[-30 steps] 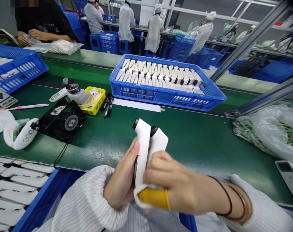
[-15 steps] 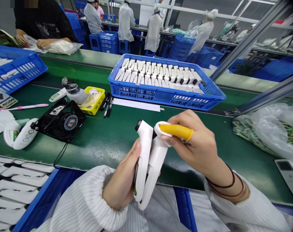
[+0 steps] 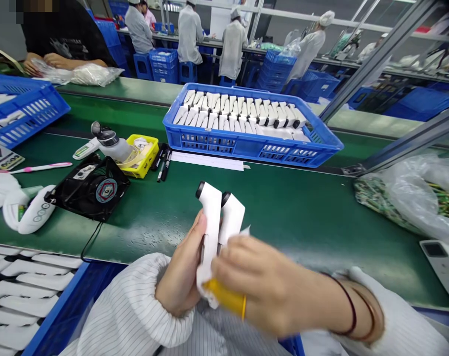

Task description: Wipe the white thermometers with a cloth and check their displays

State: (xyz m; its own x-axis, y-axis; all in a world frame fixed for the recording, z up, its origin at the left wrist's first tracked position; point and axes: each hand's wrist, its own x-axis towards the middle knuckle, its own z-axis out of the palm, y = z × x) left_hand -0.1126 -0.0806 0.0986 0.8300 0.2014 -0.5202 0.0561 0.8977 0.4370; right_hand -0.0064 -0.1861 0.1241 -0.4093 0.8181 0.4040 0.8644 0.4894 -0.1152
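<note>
Our left hand (image 3: 182, 282) has its fingers wrapped round two white handheld units (image 3: 219, 220), pressed side by side with their dark-tipped heads pointing up toward 12 o'clock; the thumb lies along the left unit's flank. Our right hand (image 3: 261, 287) comes in from 4 o'clock, fingers pinched on a small white wipe (image 3: 205, 277), one finger wearing a yellow finger cot (image 3: 226, 299), and presses the wipe against the lower shafts of the pair. The units sit just above the near edge of the green desk (image 3: 302, 212), right in front of us.

We judge these shells to be light, rigid moulded plastic, smooth and glossy, so likely slippery under a dry pad and easy to smudge or scuff. The long shaft below the head looks the safest place to grip; we would keep off the dark tip, which may be a delicate sensor window.

Further out, at 12 o'clock, a blue crate (image 3: 246, 146) holds rows of like white units, with a strip of paper (image 3: 207, 160) before it. At 10 o'clock stand a yellow tray (image 3: 144, 158), a small bottle (image 3: 111, 143), some black pens (image 3: 163, 160) and a black fan (image 3: 94, 190); another white unit (image 3: 29, 215) lies at 9 o'clock. A clear bag (image 3: 413, 198) of parts lies at 3 o'clock. Across the desk a person's hands (image 3: 42, 60) rest on plastic wrapping, and workers in white coats (image 3: 231, 47) stand at a far bench.
</note>
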